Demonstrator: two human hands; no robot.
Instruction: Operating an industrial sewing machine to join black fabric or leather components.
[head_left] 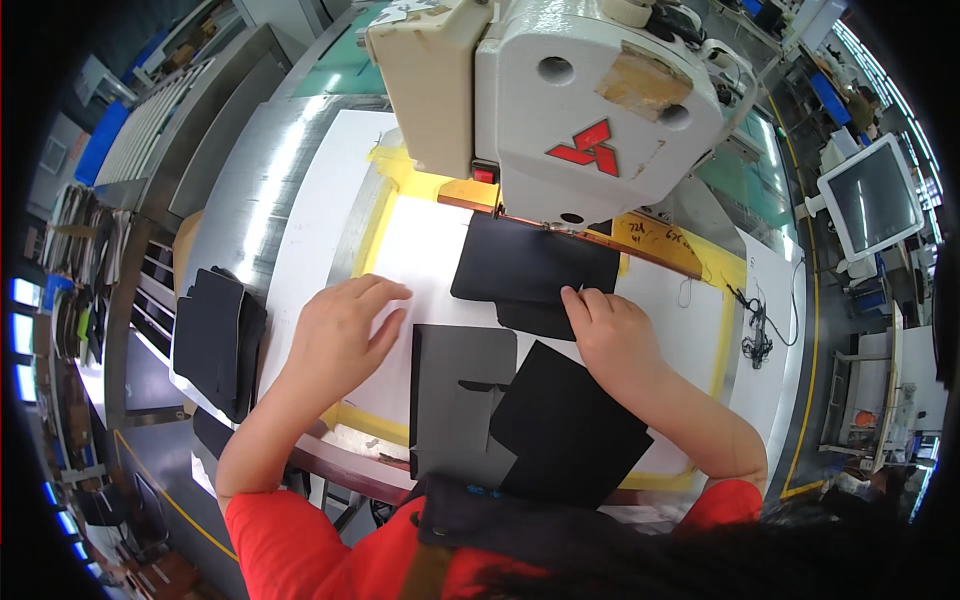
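A flat black leather-like piece [535, 258] lies on the white work surface beneath the head of a large white sewing machine [610, 110]. At its near right corner my right hand [615, 335] has its fingers bent and pinched on the edge. My left hand [345, 330] hovers above the white surface, left of the piece, thumb and fingers apart with nothing between them. Closer to me lie a grey flat piece [450, 390] and another black piece [570, 425], which overlaps the grey one's right side.
A stack of black pieces [212, 345] sits at the left. Yellow tape [372, 225] borders the white area. Under the machine head runs a copper-coloured bar [640, 255]. Tangled black thread [757, 345] lies at the right. Farther right stands a monitor [870, 195].
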